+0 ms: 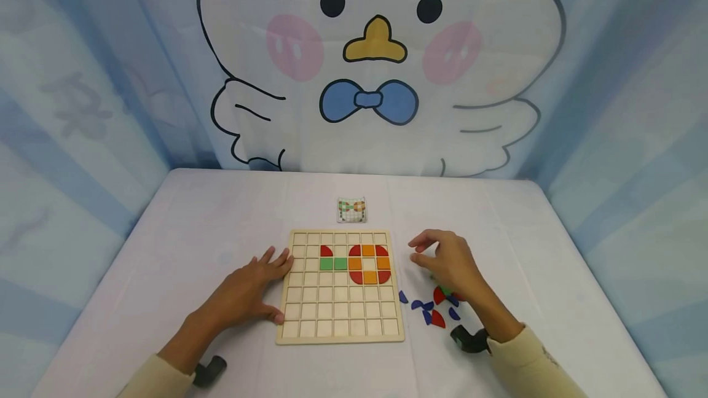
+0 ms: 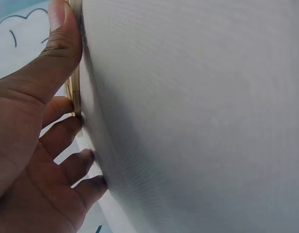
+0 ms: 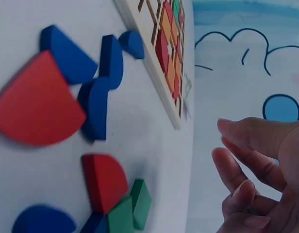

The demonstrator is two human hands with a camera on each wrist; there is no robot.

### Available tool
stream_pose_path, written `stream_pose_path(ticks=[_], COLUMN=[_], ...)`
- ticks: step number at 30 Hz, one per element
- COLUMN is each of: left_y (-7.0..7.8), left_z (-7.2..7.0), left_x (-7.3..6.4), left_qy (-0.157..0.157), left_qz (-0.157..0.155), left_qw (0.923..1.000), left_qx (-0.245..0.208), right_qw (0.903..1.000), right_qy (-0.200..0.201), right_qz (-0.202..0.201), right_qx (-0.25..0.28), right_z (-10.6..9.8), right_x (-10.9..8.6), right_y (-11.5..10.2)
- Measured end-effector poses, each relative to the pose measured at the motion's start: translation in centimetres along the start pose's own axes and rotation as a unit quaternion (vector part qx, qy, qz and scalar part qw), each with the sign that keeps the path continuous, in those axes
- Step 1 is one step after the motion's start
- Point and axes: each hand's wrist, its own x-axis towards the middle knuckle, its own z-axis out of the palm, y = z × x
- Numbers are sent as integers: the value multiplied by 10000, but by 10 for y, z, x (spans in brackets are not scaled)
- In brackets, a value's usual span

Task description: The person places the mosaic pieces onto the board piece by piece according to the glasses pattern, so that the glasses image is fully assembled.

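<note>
Wooden and square, the grid board (image 1: 341, 328) is lying between the two hands, its side touching the left hand (image 1: 251, 290). That hand is spreading loosely, its fingertips resting against the board's edge and its thumb pressing nearer the person on the same side, clasping nothing. Across from it, the right hand (image 1: 448, 263) is hovering over the bench (image 1: 481, 214), apart from the board, its fingers bending softly and its thumb standing a little off from them; it is gripping nothing visible.

On the board's half nearer the right hand, four red quarter-discs (image 1: 355, 250) and four orange squares (image 1: 368, 250) are forming a ring round one cell. From there toward the left hand, two green squares (image 1: 327, 264) are sitting side by side, with a single red quarter-disc (image 1: 326, 251) adjoining.

Between the right wrist and the board, blue pieces (image 1: 417, 304), loose red pieces (image 1: 437, 319) and green pieces (image 3: 120, 216) are lying scattered, the blue one nearest the left hand sitting just beside the board. Beyond both hands, a small patterned card (image 1: 351, 209) is lying near the board's far edge.
</note>
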Motion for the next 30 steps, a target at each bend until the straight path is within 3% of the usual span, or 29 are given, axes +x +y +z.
stream_pose_path(ticks=[7,13,30], left_y=[0,0,1], left_z=[0,1,1], left_x=[-1,-1,-1], left_qy=[32,64,19], left_qz=[-23,17,-98], left_qw=[10000,10000,9999], left_qx=[-21,-18,19], right_qw=[9991,9985,9966], right_qy=[-2,-121,-322], right_qz=[372,407,350], right_qx=[-216,-348,-666], right_z=[-15,-19,-11], right_x=[-16,-25,-21], right_y=[28,46,47])
